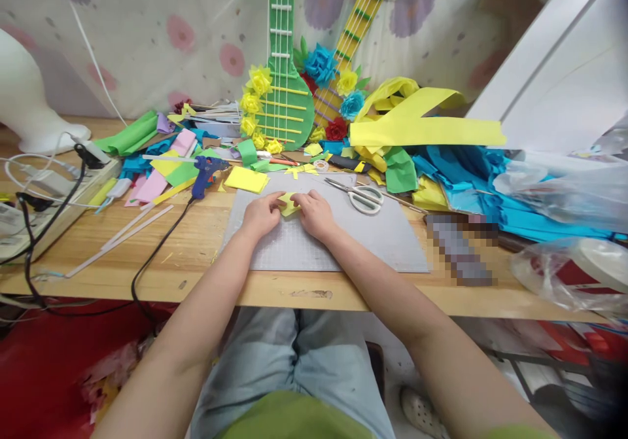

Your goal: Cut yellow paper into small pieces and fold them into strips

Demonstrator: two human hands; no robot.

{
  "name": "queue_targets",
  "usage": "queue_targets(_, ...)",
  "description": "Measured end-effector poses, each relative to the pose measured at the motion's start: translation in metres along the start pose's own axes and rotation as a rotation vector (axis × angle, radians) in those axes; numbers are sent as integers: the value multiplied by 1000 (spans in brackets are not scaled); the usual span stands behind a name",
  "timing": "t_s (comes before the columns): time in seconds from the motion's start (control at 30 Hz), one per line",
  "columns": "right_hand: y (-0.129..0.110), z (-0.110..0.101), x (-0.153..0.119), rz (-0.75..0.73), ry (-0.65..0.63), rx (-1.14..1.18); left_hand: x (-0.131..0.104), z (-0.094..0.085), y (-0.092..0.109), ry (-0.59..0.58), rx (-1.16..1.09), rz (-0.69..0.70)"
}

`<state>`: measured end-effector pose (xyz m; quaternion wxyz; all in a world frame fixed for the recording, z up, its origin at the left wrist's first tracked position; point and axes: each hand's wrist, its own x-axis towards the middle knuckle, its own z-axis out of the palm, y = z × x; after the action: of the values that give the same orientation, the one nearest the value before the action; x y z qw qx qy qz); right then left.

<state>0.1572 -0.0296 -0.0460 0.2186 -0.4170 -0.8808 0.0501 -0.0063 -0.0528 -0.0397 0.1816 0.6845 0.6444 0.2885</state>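
A small piece of yellow paper [290,209] is held between my two hands, just above the grey cutting mat [377,243]. My left hand [262,215] grips its left side with bent fingers. On the other side, the fingers of my right hand [316,214] are closed on the same paper. White-handled scissors [366,198] lie on the mat to the right, their blades pointing left. A stack of yellow paper [246,179] sits at the mat's back left edge. Further left is a blue hot glue gun [202,178] with a black cord.
Behind stand a green paper guitar [289,108] and a yellow one [360,20], decorated with paper flowers. Blue crepe paper [471,184] and yellow strips [426,131] pile up at right. A power strip [63,203] with cables lies left. A plastic-wrapped tub [583,269] stands right.
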Motion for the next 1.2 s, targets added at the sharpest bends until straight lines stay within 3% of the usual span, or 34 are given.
queue_targets(0.23,-5,1,-6,113,-49,75,1,2,-3,15,55,22)
queue_targets(0.5,6,3,-2,197,56,219,1,1,0,13,93,93)
queue_targets(0.93,3,12,3,406,52,425,2,5,5,34,64,-23)
queue_targets(1.2,-1,12,7,492,59,331,3,6,8,34,49,-89)
